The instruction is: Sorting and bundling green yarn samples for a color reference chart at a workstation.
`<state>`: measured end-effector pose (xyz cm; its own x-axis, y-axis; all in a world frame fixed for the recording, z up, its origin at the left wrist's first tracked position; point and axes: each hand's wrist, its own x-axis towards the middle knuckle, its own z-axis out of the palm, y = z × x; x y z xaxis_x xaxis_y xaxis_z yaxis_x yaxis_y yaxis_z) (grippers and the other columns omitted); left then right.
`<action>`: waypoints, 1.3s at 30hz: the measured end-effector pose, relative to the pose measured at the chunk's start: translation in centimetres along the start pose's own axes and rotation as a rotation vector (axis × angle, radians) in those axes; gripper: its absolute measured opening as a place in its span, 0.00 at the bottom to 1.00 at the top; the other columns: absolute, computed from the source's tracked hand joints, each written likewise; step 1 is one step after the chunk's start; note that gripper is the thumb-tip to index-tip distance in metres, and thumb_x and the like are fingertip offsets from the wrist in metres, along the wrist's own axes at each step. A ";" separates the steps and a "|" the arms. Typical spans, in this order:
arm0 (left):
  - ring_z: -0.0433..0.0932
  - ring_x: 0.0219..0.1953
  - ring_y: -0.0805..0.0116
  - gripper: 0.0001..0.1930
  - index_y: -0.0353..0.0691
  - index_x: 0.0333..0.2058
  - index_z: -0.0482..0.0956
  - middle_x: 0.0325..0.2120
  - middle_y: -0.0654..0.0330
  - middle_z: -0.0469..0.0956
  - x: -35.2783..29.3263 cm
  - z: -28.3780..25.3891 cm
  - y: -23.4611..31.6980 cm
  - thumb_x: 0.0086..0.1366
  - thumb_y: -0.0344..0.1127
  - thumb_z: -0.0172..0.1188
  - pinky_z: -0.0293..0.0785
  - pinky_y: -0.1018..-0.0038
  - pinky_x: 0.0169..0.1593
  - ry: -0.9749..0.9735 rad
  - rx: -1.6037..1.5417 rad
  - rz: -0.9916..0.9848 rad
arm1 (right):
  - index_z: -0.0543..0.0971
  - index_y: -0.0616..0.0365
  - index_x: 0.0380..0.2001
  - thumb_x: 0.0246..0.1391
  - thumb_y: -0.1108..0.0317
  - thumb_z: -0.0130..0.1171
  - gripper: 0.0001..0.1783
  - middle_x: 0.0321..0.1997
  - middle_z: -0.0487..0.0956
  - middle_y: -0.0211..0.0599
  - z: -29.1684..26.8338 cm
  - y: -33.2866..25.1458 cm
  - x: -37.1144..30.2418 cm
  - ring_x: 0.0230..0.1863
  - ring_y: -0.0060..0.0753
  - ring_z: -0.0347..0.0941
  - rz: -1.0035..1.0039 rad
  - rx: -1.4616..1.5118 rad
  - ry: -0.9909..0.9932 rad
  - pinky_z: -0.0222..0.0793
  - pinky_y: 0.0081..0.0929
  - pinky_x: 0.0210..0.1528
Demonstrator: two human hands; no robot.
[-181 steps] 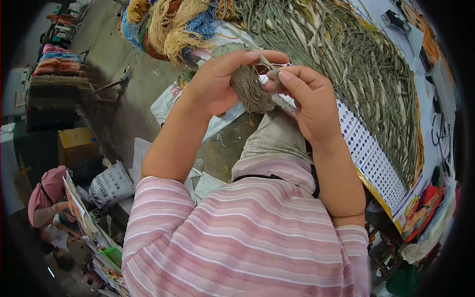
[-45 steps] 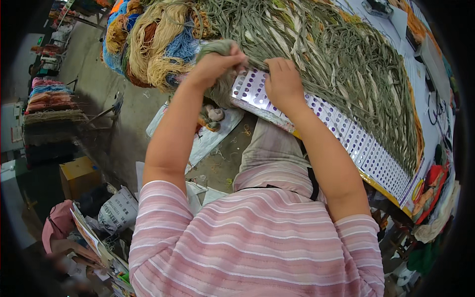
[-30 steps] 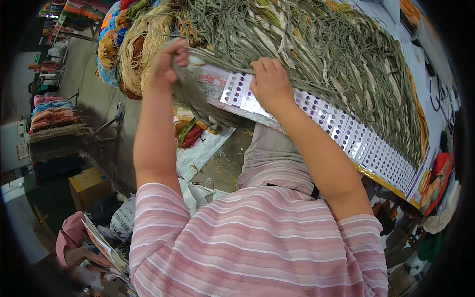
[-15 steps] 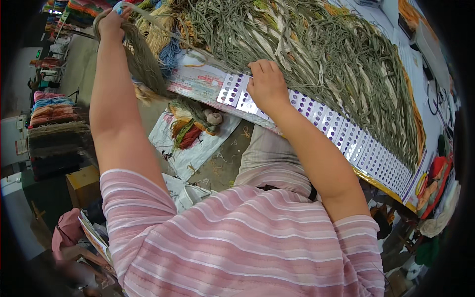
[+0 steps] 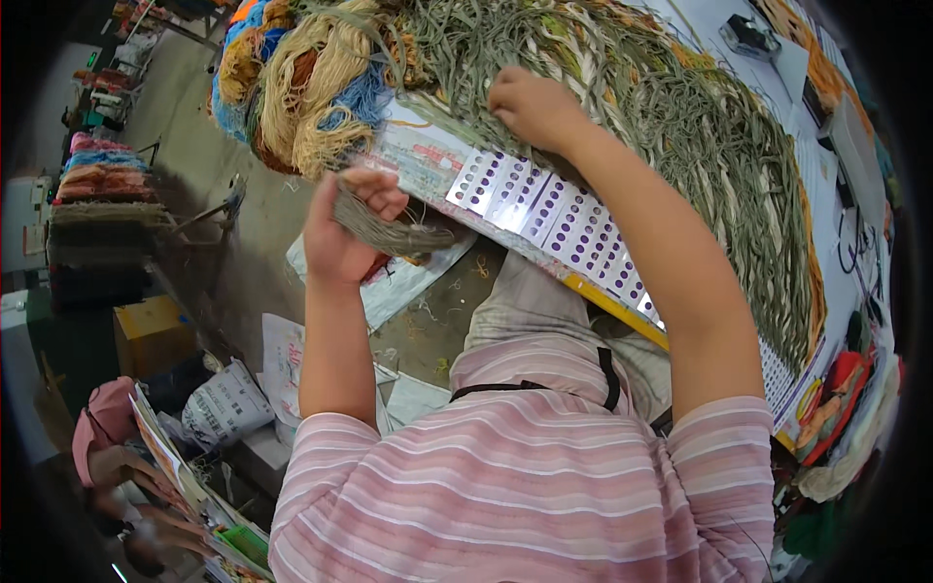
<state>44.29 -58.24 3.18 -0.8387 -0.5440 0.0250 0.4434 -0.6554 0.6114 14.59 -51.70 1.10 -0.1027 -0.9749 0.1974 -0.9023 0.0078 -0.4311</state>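
Note:
A hank of grey-green yarn (image 5: 394, 231) lies across the palm of my left hand (image 5: 335, 238), its fingers curled around it off the table's near edge. The hank's loose end points right, over the floor. My right hand (image 5: 535, 109) rests on the near left part of a wide spread of grey-green yarn (image 5: 632, 126), fingers bent down onto the strands. Its fingertips are partly hidden, and they appear closed on some yarn. Below it, a row of white cards with purple dots (image 5: 544, 214) runs along the table edge.
Cream yarn skeins (image 5: 326, 73) and blue yarn (image 5: 364, 97) are heaped at the table's left end. A white sack (image 5: 340, 311) lies on the floor. Stacked coloured yarn (image 5: 107, 185) and a yellow-brown box (image 5: 155, 335) stand left. Another person (image 5: 136, 471) is at the lower left.
My left hand has come back from the far left toward my body, with the yarn now bunched in it. My right hand has shifted slightly up, off the dotted cards and onto the yarn.

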 end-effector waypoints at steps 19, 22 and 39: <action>0.77 0.38 0.63 0.25 0.28 0.59 0.59 0.40 0.51 0.77 -3.4 2.4 -5.5 0.70 0.41 0.39 0.72 0.69 0.47 0.131 -0.141 -0.034 | 0.80 0.59 0.35 0.51 0.54 0.59 0.18 0.22 0.76 0.32 -5.8 7.3 0.6 0.24 0.25 0.72 0.464 0.218 0.356 0.68 0.27 0.31; 0.76 0.35 0.63 0.26 0.28 0.56 0.63 0.37 0.51 0.77 -4.2 1.8 -6.7 0.71 0.45 0.37 0.72 0.69 0.45 0.225 -0.177 0.024 | 0.82 0.57 0.28 0.45 0.48 0.62 0.21 0.29 0.81 0.43 -4.4 0.1 -2.2 0.33 0.37 0.79 0.508 0.104 -0.155 0.72 0.36 0.42; 0.62 0.61 0.54 0.24 0.36 0.59 0.62 0.61 0.47 0.60 -2.9 7.5 -5.2 0.69 0.42 0.38 0.65 0.57 0.59 0.174 -0.067 -0.064 | 0.67 0.68 0.53 0.54 0.64 0.57 0.27 0.37 0.79 0.36 -6.2 0.8 -2.2 0.42 0.23 0.73 0.390 0.653 0.811 0.67 0.20 0.44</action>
<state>42.10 -49.32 5.89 -0.8010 -0.5786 -0.1535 0.4157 -0.7221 0.5529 11.50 -48.17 5.72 -0.7900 -0.4952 0.3615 -0.3791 -0.0689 -0.9228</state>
